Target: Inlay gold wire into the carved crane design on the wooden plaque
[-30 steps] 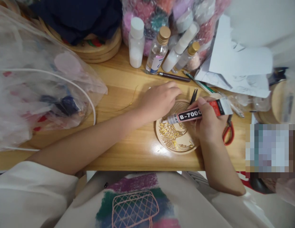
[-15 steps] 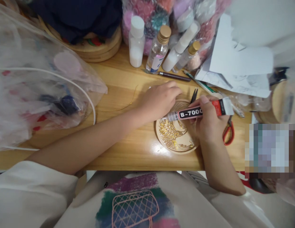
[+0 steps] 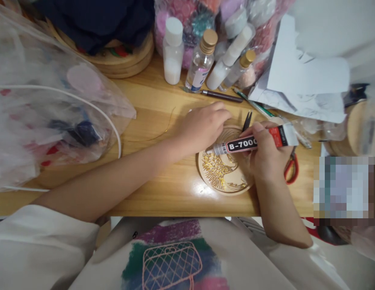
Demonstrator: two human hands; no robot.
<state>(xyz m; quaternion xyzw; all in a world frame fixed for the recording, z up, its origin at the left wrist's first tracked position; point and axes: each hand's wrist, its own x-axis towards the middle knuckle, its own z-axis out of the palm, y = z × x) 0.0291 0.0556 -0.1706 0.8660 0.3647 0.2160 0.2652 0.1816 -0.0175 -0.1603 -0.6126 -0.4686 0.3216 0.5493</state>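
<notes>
A round wooden plaque (image 3: 236,179) with a raised bird design filled in with gold lines lies on the table. My left hand (image 3: 207,125) is at its far left rim, fingers bent round the edge; the fingertips are hidden. In my right hand (image 3: 267,155) is a B-7000 glue tube (image 3: 242,144), gripped above the plaque. The tube's nozzle points left, close to the bird's feathers; whether it touches is unclear. Black forked tips (image 3: 247,121) of a tool show behind my right hand, and a red handle (image 3: 292,169) shows on its other side.
Behind the plaque stand a white-capped bottle (image 3: 173,52), a gold-capped bottle (image 3: 201,62) and other small bottles. A dark pen (image 3: 222,96) lies before them. Papers (image 3: 308,80) are at the back right, a clear plastic bag (image 3: 54,121) at left. A gold thread (image 3: 166,131) lies left of my hand.
The glue tube's nozzle end has dipped very slightly toward the plaque. Both hands otherwise stay in nearly the same place.
</notes>
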